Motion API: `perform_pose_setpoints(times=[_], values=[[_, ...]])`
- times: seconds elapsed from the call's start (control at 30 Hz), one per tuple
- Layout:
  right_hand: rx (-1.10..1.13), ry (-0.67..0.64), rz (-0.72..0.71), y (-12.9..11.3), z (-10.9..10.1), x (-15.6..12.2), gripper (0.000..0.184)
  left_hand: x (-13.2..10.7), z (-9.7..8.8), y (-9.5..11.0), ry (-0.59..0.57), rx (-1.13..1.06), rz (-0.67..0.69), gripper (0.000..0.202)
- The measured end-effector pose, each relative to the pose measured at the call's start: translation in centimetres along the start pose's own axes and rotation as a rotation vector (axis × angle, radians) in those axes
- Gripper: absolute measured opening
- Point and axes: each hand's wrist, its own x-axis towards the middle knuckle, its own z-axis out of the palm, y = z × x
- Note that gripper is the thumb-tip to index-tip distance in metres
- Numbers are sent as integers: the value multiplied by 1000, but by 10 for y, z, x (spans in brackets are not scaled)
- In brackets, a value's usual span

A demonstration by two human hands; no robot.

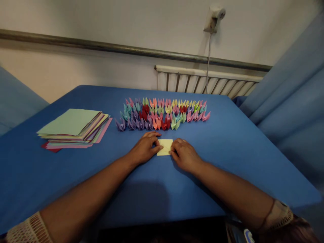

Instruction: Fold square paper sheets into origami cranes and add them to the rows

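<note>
Nearest edge of view: two bare forearms, each with a pale openwork cuff, left cuff (30, 231), right cuff (279, 212), reaching forward over the blue tabletop (227, 152).

Left hand (145, 147): palm down, fingers loosely curled, tips laid on the left end of the folded yellow paper (165, 147); narrow, holding that end against the cloth.

Right hand (184, 156): palm down, knuckles raised, fingertips on the right end of the same paper; narrow, holding it likewise. Underside of both grips hidden.

Folded yellow paper: small, pale, roughly rectangular, flat on the tabletop between the two hands, middle of the near half, touching both.

Just beyond the hands: folded paper cranes (163, 114), many, upright, packed in several rows across the middle of the tabletop; purple and teal to the left, red and orange in the middle, yellow, green and pink to the right. Near the yellow paper, not touching it.

Left of the cranes, well apart from the hands: stack of square paper sheets (74, 128), fanned, pale green on top, pink, purple and red edges showing beneath.

Right side: blue fabric (291, 94), hanging in folds.

Far side: white barred rail (207, 82) behind the tabletop; metal pipe (101, 46) running along the wall; wall fitting (214, 18) with a cord hanging down.
</note>
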Motion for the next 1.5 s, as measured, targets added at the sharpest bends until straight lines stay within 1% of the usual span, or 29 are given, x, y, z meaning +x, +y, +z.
perform_pose_setpoints(times=[0.1, 0.27, 0.37, 0.47, 0.63, 0.73, 0.8, 0.93, 1.0, 1.07, 1.23, 1.37, 1.43, 1.5], values=[[-26, 1, -26, -1, -2, -3, 6, 0, 1, 1, 15, 16, -1, 15], [-130, -63, -143, -3, -4, -10, 22, 0, 0, 3, 22, 2, -7, 15], [-191, -113, -176, -6, -6, -15, 27, 0, -1, 4, 23, -1, -9, 16], [-196, -124, -186, -8, -9, -19, 28, -1, -3, 4, 16, 9, -15, 15], [-192, -136, -190, -9, -15, -22, 23, -2, -3, 3, 0, 45, -23, 12], [-216, -150, -198, -10, -16, -22, 23, -1, -3, 3, 20, 93, -66, 14], [-223, -152, -204, -9, -16, -20, 24, -2, -2, 4, 52, 133, -107, 19], [-168, -117, -197, -6, -15, -15, 29, -5, -1, 7, 106, 208, -145, 43], [-140, -85, -197, -3, -14, -12, 30, -6, 0, 7, 104, 227, -142, 45], [-128, -61, -202, -1, -14, -9, 28, -5, 2, 7, 102, 224, -142, 41], [-94, -32, -199, 3, -10, -3, 19, -1, 3, 7, 124, 119, -190, 37], [-70, -17, -202, 7, -4, -1, 17, -2, 5, 14, 90, -54, -185, 31], [-47, -15, -195, 8, -2, -1, 16, -3, 7, 17, 82, -131, -183, 32], [-1, 21, -175, 8, -2, -2, 13, -4, 9, 21, 110, -227, -170, 36]])
